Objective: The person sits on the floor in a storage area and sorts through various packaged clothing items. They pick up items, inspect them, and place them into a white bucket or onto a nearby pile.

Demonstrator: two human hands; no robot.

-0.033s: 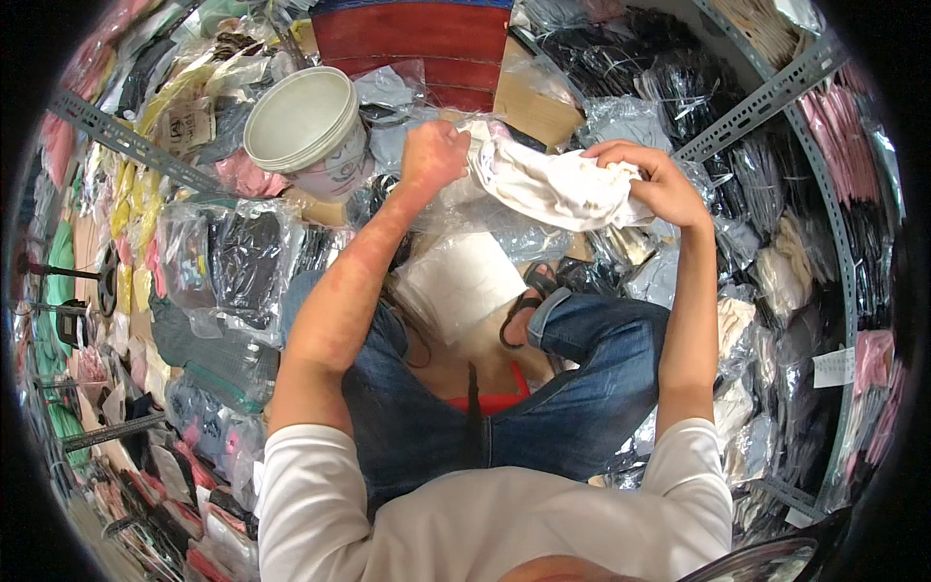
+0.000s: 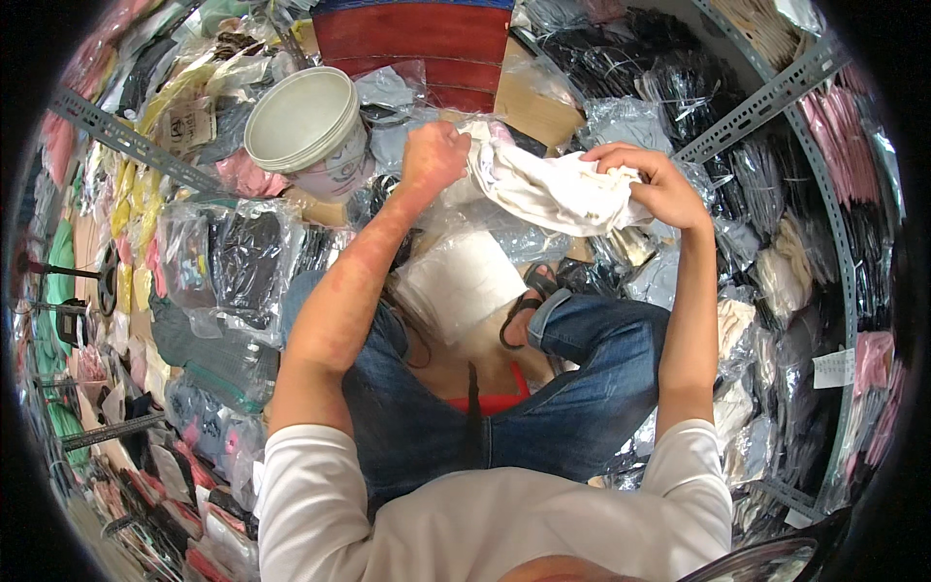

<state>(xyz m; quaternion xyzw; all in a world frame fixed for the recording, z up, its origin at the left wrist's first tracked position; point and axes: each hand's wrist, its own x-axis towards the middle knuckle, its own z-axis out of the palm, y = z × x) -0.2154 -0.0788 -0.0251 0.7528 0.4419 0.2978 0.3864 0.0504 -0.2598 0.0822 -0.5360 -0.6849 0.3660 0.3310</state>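
A crumpled white fabric garment stretches between my two hands, above the packed goods in front of my knees. My left hand is closed in a fist on its left end. At the other end, the fingers of my right hand are curled over the fabric, thumb side toward me. The garment's kind cannot be made out from its folds. Below it, between my feet, a flat white plastic packet lies on the floor.
A white round bucket stands to the left of my left hand. Beyond my hands is a red panel with a blue top edge. Bagged clothes are piled on both sides, among perforated metal shelf posts.
The middle and right part of the white garment have shifted slightly, sagging a little lower. Both hands stay almost where they were, still holding it.
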